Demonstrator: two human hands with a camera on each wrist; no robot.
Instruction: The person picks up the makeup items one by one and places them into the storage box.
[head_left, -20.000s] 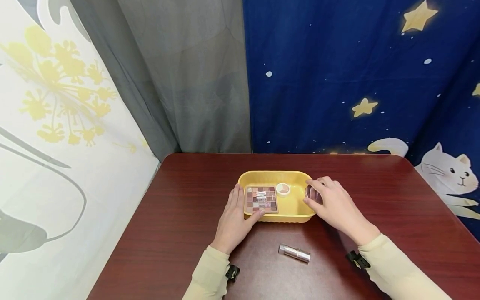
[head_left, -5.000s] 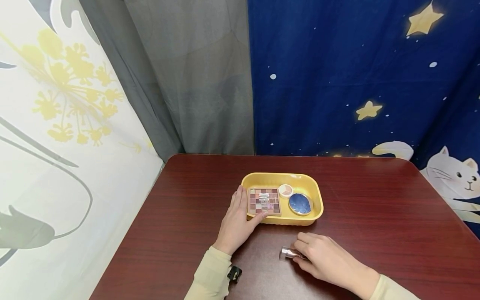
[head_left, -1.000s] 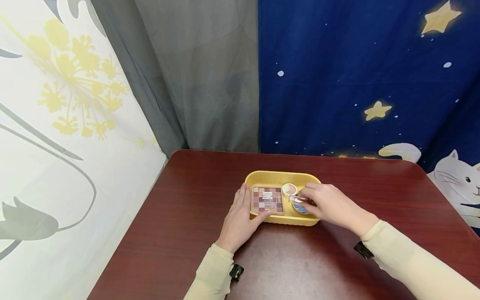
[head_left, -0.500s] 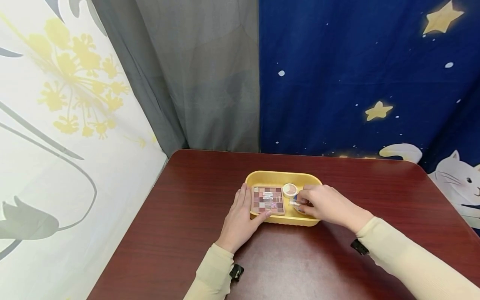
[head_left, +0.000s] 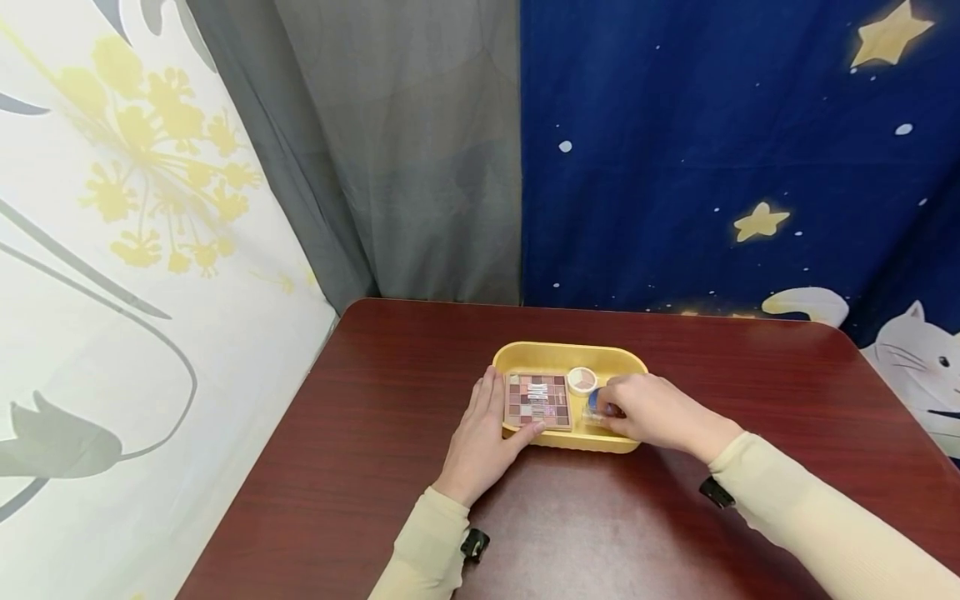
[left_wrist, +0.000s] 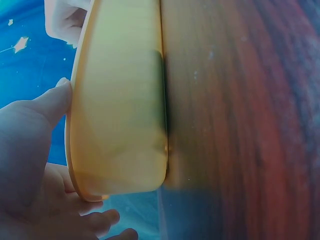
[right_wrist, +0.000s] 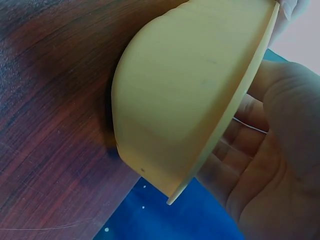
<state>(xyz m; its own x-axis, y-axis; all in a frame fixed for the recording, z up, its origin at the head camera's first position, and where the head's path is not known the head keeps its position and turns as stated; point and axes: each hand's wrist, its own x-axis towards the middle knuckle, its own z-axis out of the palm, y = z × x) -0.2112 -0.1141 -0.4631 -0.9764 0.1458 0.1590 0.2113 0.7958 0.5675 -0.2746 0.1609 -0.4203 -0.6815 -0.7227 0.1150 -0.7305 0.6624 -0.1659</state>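
A yellow plastic tray [head_left: 558, 440] sits on the table. My left hand [head_left: 477, 442] rests against its left end, fingers straight along the side and thumb on the front rim. Inside lie an eyeshadow palette [head_left: 537, 402] at the left and a small round white-rimmed three-colour pan [head_left: 582, 381] beside it. In the tray's right half my right hand [head_left: 651, 410] holds a silver lipstick tube [head_left: 592, 416], mostly hidden by the fingers. Behind those fingers a blue round compact [head_left: 593, 400] shows in part. In the right wrist view the tray wall hides the fingertips.
A dark red wooden table [head_left: 390, 400] carries the tray. Grey [head_left: 420, 167] and blue star-patterned [head_left: 637, 192] curtains hang behind its far edge, with a white floral-patterned cloth [head_left: 150, 350] on the left.
The lipstick tube went from the table in front into the tray, and in the last second my right hand lowered it beside the compact. The compact was placed earlier. My left hand has stayed put.
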